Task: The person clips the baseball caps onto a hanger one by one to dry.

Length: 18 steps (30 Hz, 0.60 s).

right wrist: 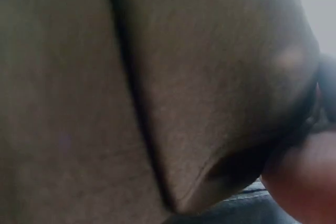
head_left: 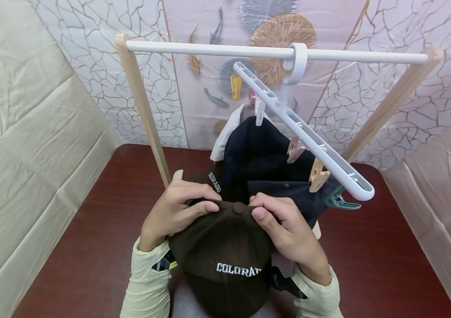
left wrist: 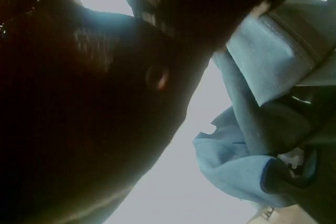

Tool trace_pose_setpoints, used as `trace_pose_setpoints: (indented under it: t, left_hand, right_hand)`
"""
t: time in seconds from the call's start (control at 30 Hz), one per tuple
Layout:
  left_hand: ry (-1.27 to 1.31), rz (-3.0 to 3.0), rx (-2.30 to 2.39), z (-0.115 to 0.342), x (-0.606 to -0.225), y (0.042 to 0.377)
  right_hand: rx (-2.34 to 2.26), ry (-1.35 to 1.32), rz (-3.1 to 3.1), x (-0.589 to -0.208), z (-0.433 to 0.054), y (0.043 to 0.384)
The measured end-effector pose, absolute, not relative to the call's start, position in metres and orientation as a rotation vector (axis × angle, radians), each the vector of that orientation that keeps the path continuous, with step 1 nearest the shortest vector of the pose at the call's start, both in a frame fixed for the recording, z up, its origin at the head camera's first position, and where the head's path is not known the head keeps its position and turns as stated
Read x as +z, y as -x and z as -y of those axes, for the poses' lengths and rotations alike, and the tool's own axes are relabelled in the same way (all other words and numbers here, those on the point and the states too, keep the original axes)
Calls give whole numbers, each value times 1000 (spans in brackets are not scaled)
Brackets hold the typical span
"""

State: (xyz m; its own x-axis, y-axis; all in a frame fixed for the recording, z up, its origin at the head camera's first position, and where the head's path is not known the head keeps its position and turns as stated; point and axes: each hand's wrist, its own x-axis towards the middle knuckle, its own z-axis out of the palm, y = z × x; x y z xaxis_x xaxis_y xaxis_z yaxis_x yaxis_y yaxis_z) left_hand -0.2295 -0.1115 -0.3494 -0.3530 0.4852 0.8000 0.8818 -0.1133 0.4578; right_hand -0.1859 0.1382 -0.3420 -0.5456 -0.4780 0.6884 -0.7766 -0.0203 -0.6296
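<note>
A dark brown cap (head_left: pixel 225 247) with white "COLORADO" lettering hangs upright between my two hands, its brim toward me. My left hand (head_left: pixel 179 207) pinches the crown on the left of the top button, thumb on the near side. On the right of the button my right hand (head_left: pixel 291 232) pinches the crown the same way. Brown fabric (right wrist: pixel 210 77) fills most of the right wrist view, with a fingertip (right wrist: pixel 307 177) at its edge. The left wrist view is mostly dark, with blue-grey cloth (left wrist: pixel 262 61) at right.
A white hanger bar (head_left: pixel 309 134) hooks over a white rod (head_left: pixel 209 49) on wooden posts. Colored clips line it, including a yellow clip (head_left: pixel 235 87) and a green clip (head_left: pixel 341 199). Navy caps (head_left: pixel 257 150) and another brown cap (head_left: pixel 214 181) are beyond my hands, above the dark red table (head_left: pixel 86 247).
</note>
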Motion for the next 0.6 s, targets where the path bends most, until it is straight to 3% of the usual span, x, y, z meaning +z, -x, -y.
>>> trace_pose_setpoints:
  t: [0.13, 0.4, 0.6]
  left_hand:
    - [1485, 1876, -1464, 114, -350, 231]
    - [1383, 2384, -1338, 127, -338, 215]
    - [1314, 2390, -1330, 124, -336, 210]
  right_hand:
    - [1630, -1275, 2015, -340, -139, 182]
    - [1664, -922, 2039, -336, -136, 173]
    - [1657, -917, 2035, -334, -140, 170]
